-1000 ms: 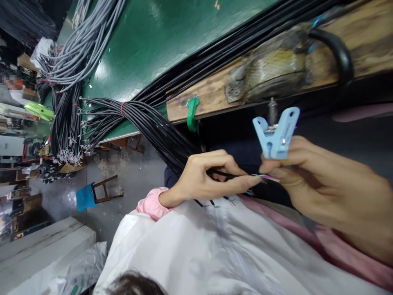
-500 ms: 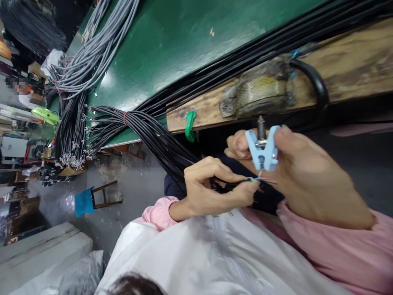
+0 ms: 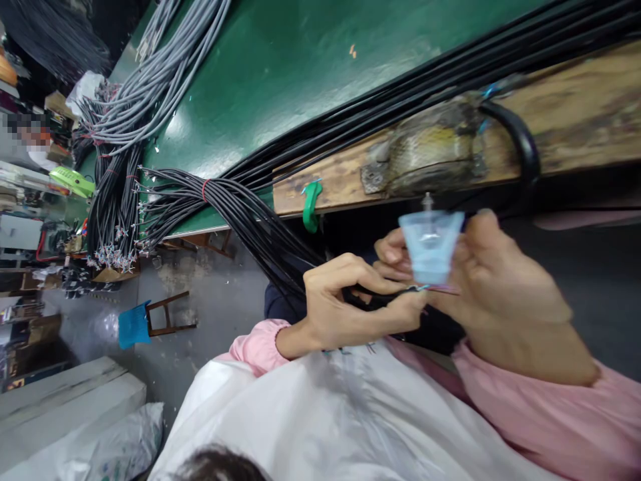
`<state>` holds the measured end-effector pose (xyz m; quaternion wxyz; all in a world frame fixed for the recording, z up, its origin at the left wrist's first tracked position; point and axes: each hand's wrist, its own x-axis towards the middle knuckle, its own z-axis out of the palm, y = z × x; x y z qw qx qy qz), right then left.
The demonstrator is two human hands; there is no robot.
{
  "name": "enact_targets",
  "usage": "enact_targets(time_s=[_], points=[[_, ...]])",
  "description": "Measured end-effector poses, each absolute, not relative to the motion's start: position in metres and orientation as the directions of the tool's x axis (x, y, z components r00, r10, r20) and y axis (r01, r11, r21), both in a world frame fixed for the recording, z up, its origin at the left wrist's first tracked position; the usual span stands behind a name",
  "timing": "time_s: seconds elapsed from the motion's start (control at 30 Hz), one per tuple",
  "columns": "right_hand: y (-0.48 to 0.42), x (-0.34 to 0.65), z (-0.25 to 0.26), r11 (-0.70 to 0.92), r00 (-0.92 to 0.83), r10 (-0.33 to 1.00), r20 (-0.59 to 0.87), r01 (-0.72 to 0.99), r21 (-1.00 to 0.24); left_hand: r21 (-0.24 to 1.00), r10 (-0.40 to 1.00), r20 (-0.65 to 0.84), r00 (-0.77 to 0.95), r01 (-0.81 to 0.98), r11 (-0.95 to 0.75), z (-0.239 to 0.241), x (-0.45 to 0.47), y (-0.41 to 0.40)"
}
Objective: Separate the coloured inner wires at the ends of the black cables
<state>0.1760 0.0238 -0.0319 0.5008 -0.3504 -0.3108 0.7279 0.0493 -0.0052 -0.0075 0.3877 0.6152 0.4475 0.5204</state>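
Blue clip turned, blurred, in right hand | left hand pinches wires

This is a cable-assembly workshop. At 12 o'clock, a long green workbench carries tied bundles of black cables and grey cables. At 9 o'clock are a concrete floor, a blue stool and cluttered shelves.

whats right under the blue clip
Below the blue clip, coloured wires stick out of a black cable pinched in the left hand, whose fingers hide most of it.
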Motion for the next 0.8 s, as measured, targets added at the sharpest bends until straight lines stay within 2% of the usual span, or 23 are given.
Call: enact_targets(time_s=[0.2, 0.37, 0.5, 0.63, 0.7, 0.8], points=[[0.016, 0.184, -0.044, -0.303, -0.225, 0.95, -0.218, -0.481, -0.823, 0.894, 0.894, 0.433, 0.111, 0.071, -0.442, -0.014, 0.043, -0.01], [-0.004, 0.183, -0.039, -0.269, -0.205, 0.959, -0.195, -0.454, -0.849, 0.945, 0.946, 0.278, 0.165, 0.13, -0.3, -0.028, 0.037, -0.015], [-0.018, 0.187, -0.031, -0.235, -0.252, 0.956, -0.149, -0.354, -0.905, 0.915, 0.894, 0.311, 0.322, 0.154, -0.373, -0.024, 0.028, -0.014], [-0.017, 0.188, -0.026, -0.056, -0.411, 0.91, 0.05, -0.241, -0.969, 0.754, 0.7, 0.404, 0.589, 0.219, -0.619, 0.015, 0.008, -0.002], [-0.013, 0.184, -0.028, -0.011, -0.493, 0.865, 0.091, -0.201, -0.98, 0.641, 0.678, 0.479, 0.558, 0.305, -0.704, 0.041, -0.004, 0.013], [-0.011, 0.174, -0.042, 0.046, -0.448, 0.89, 0.081, -0.089, -0.995, 0.466, 0.687, 0.549, 0.476, 0.507, -0.725, 0.073, -0.019, 0.051]])
